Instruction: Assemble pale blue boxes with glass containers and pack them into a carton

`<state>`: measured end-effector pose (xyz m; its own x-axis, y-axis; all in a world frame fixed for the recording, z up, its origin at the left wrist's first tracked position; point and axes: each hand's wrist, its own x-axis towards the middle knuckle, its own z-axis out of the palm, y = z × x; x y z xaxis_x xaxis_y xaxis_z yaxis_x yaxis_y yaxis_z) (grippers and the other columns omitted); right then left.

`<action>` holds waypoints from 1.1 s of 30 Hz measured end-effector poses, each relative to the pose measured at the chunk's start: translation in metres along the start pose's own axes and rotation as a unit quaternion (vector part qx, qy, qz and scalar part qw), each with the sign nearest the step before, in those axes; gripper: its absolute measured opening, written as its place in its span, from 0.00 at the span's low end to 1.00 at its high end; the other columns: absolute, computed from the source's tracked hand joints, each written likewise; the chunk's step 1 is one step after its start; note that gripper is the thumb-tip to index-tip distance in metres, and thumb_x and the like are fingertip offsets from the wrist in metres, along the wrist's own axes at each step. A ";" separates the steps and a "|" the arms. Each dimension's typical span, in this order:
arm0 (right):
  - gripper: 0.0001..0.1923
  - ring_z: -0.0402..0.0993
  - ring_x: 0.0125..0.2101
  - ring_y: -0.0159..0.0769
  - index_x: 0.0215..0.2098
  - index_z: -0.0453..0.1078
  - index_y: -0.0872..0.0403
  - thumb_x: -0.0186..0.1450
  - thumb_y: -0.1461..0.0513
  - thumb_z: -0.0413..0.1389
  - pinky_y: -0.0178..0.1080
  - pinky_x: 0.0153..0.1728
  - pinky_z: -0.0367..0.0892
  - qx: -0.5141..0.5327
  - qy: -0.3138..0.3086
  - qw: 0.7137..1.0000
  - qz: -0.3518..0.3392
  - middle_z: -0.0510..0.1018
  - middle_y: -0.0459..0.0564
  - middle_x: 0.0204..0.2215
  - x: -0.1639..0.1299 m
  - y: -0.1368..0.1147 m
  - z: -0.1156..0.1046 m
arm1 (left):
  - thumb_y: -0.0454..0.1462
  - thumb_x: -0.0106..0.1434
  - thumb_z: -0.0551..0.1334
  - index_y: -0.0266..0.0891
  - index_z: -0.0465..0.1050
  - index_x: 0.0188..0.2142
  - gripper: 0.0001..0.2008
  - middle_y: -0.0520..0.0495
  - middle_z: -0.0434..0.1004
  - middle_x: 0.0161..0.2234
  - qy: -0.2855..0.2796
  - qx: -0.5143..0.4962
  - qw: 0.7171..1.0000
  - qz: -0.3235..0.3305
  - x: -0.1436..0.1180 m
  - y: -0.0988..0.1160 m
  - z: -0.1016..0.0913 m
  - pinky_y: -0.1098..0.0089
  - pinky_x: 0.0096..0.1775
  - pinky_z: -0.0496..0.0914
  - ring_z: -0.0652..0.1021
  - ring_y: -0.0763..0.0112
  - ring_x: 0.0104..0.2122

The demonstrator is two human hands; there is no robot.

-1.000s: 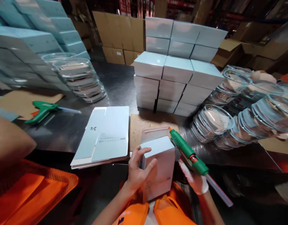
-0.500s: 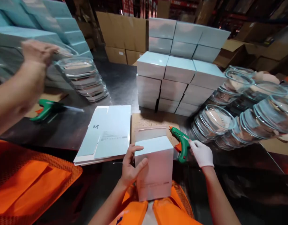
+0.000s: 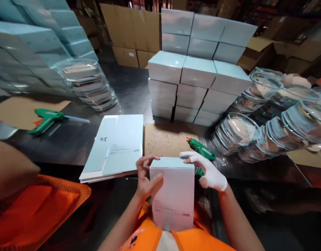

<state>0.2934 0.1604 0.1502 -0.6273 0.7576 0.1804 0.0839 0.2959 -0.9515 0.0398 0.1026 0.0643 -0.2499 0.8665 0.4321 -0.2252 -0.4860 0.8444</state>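
A white cardboard box [image 3: 173, 195] stands upright close to my body, its top flap lying flat. My bare left hand [image 3: 147, 179] grips its left side, thumb on the near face and fingers over the top edge. My right hand [image 3: 208, 170], in a white glove that leaves some fingertips bare, holds the top right corner, fingers at the far edge. Just behind that hand, a green glue gun [image 3: 202, 149] lies on the table, its handle partly hidden. Flat, unfolded white boxes [image 3: 123, 139] are stacked left of my left hand.
A cardboard sheet [image 3: 168, 139] lies beyond the box, before stacked white boxes [image 3: 194, 87]. Glass containers [image 3: 241, 130] are piled at right, with more glass containers [image 3: 88, 85] at left. Another glue gun [image 3: 47, 120] lies near a co-worker's arm [image 3: 11, 170].
My right hand has left the glue gun and moved left onto the box. The box's raised flap is now down. The co-worker's arm has drawn back from the left glass stack.
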 end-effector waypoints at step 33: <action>0.24 0.82 0.44 0.41 0.36 0.80 0.58 0.59 0.45 0.71 0.39 0.47 0.73 -0.331 0.255 0.904 0.087 0.86 0.57 0.40 0.034 -0.086 -0.138 | 0.60 0.51 0.77 0.37 0.78 0.52 0.38 0.36 0.87 0.42 -0.075 0.121 0.947 -0.287 0.001 -0.002 0.008 0.56 0.41 0.83 0.87 0.47 0.41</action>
<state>0.3712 0.2406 0.2727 -0.1353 0.9463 0.2935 0.6984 0.3012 -0.6492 0.0471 0.1053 0.0659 -0.0118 0.9954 -0.0947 -0.0569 0.0939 0.9940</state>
